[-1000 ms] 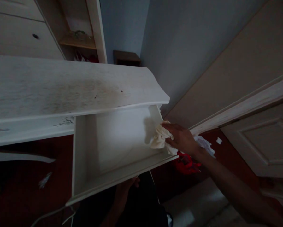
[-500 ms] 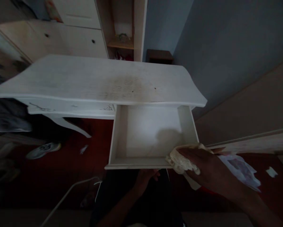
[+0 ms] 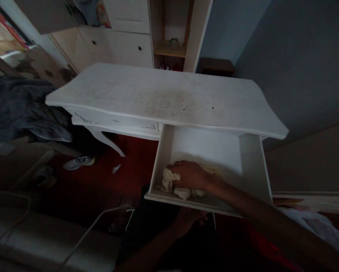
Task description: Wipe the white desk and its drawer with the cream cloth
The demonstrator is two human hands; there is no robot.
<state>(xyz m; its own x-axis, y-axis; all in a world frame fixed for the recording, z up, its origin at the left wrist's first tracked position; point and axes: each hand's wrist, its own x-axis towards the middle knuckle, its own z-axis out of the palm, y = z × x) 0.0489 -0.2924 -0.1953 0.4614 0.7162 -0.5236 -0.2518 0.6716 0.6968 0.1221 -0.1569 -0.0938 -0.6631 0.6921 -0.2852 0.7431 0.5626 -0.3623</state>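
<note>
My right hand (image 3: 190, 175) is inside the pulled-out white drawer (image 3: 206, 141), closed on a crumpled cream cloth (image 3: 183, 192). The cloth is bunched against the drawer's front left corner, with part of it hidden under the hand. Below the drawer front, my left hand (image 3: 189, 220) rests over my dark-clad lap. Its fingertips show, loosely bent and apart, and nothing is seen in them; the rest is in shadow. The drawer belongs to a white desk (image 3: 115, 81) with a curved edge and brownish stains on its top.
Dark clothing (image 3: 24, 107) is heaped to the left. A shoe (image 3: 78, 162) and a paper scrap (image 3: 116, 169) lie on the red floor. A pale cable (image 3: 92, 223) runs at lower left. Plastic bags (image 3: 319, 226) lie at right. White cabinets (image 3: 115, 47) stand behind.
My right hand has moved with the cloth from the drawer's front right corner leftward into its front left corner. The view has turned left. My left hand stays below the drawer.
</note>
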